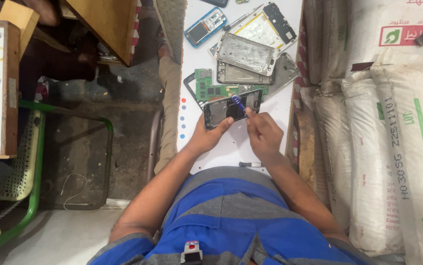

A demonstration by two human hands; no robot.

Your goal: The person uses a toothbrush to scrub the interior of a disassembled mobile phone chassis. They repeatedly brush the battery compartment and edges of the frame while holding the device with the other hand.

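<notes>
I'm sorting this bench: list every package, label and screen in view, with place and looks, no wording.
Sacks: stacked at right, white woven, green stripe, dark print.
Sack label: top right, red rectangle with green-and-white emblem.
Phone: top of white board, blue-rimmed, small dark screen.
Opened phone: dark, held in left hand.

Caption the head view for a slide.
Left hand steadies an opened phone while right hand works a purple-handled tool into it.

Both my arms reach forward over the near edge of the counter, bare from short sleeves, elbows out wide. My left hand [205,137] is cupped, palm up, fingers curled round in a grip. My right hand [264,135] sits just beside it, knuckles up, fingertips pinched together.
</notes>
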